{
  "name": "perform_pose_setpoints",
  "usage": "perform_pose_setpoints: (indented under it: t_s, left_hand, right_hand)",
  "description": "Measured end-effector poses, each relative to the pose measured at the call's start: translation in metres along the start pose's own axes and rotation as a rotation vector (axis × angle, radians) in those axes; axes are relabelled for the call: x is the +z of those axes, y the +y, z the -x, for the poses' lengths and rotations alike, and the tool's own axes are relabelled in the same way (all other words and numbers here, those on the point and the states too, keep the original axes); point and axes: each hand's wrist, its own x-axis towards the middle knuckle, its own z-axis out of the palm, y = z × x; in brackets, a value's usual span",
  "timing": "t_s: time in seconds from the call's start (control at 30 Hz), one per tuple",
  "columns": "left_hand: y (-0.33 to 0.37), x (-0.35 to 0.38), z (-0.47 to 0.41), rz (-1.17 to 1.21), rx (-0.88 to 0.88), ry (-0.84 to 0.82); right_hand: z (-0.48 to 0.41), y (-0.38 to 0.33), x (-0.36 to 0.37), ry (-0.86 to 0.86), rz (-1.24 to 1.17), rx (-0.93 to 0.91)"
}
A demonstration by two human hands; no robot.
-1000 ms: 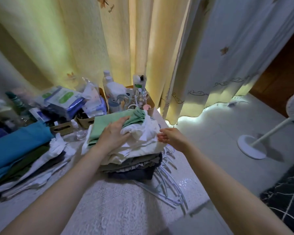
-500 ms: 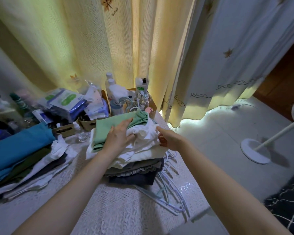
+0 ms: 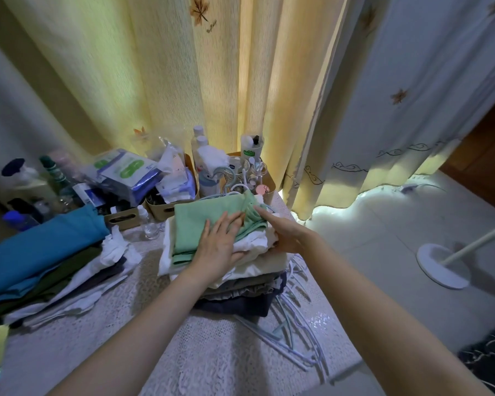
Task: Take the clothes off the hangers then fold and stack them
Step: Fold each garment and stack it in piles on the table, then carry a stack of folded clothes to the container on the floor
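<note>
A folded light green garment [image 3: 196, 224] lies on top of a stack of folded clothes [image 3: 240, 284] in the middle of the table. My left hand [image 3: 219, 245] rests flat on the green garment with straight fingers. My right hand [image 3: 283, 230] touches the stack's right side, its straight fingers reaching the green cloth's far right corner. Several empty white hangers [image 3: 295, 324] lie beside and under the stack on the right. A second pile of clothes [image 3: 40, 252], teal on top, lies at the left.
Cardboard boxes [image 3: 166, 208] with bottles, packets and jars crowd the table's back edge. The lace-covered table [image 3: 212, 358] ends just right of the hangers. Curtains hang behind. A white fan base [image 3: 440, 265] stands on the floor at the right.
My left hand slid toward the stack's front and flattened on the green garment. My right hand moved up onto the stack's right side, fingers stretched toward the green cloth.
</note>
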Motion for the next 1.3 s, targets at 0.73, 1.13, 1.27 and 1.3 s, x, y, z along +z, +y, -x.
perform_pose_setpoints:
  t_s: [0.73,1.13,1.27,1.3]
  left_hand:
    - [-0.077,-0.024,0.100,1.954,-1.158,-0.186]
    - [-0.056,-0.035,0.095,2.610,-0.926,-0.067]
    - [-0.046,-0.063,0.086,2.480,-0.874,0.062]
    - [-0.052,-0.068,0.092,2.440,-0.845,0.085]
  right_hand:
    - [0.016,-0.056,0.058,-0.046,-0.403,-0.250]
    - [0.068,-0.102,0.095,-0.265,-0.465,-0.416]
    - [0.083,-0.105,0.107,-0.320,-0.423,-0.457]
    - [0.085,-0.102,0.106,-0.298,-0.398,-0.463]
